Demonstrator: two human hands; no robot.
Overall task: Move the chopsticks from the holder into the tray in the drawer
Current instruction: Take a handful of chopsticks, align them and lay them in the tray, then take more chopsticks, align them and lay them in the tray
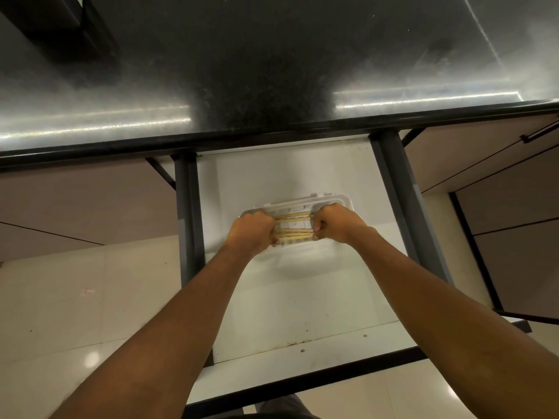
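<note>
Several pale wooden chopsticks [292, 225] lie crosswise over the white plastic tray [338, 199] in the open white drawer [302, 297]. My left hand [252, 229] grips their left ends and my right hand [335, 222] grips their right ends, both fists closed around the bundle. The sticks sit low in the tray; whether they rest on its floor I cannot tell. The chopstick holder is not in sight.
A dark speckled countertop [272, 71] runs above the drawer, with a black box-shaped object [60, 25] at its far left. Grey drawer rails [184, 225] flank the drawer. Brown cabinet fronts [499, 182] stand on both sides, above a cream tiled floor [75, 297].
</note>
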